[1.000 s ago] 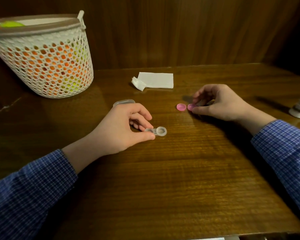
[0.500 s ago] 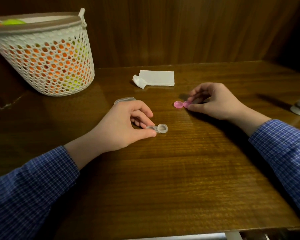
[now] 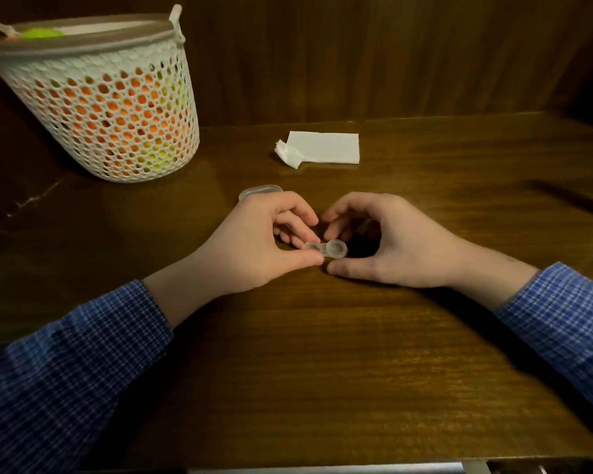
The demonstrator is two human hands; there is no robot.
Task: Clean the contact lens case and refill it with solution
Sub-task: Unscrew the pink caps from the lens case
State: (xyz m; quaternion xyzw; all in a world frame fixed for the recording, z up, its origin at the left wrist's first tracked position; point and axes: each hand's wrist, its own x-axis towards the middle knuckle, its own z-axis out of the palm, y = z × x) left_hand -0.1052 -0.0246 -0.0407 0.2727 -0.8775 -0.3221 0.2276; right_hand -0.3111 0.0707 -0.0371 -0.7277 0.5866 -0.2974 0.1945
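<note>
**Hidden and cut-off parts**

The left hand (image 3: pixel 254 241) covers one end of the contact lens case (image 3: pixel 327 249) and most of a clear lid (image 3: pixel 259 191) behind it. Whether the curled right hand (image 3: pixel 391 241) holds anything is hidden in shadow. The basket (image 3: pixel 93 107) is cut off at the left edge.

I see the contact lens case (image 3: pixel 326 249), clear plastic with two joined round wells, lying flat on the surface (image 3: pixel 322 354) with both wells uncapped. My left hand (image 3: pixel 254 248) pinches its left well; the right well juts free, probably empty, though glare blurs it.
</note>
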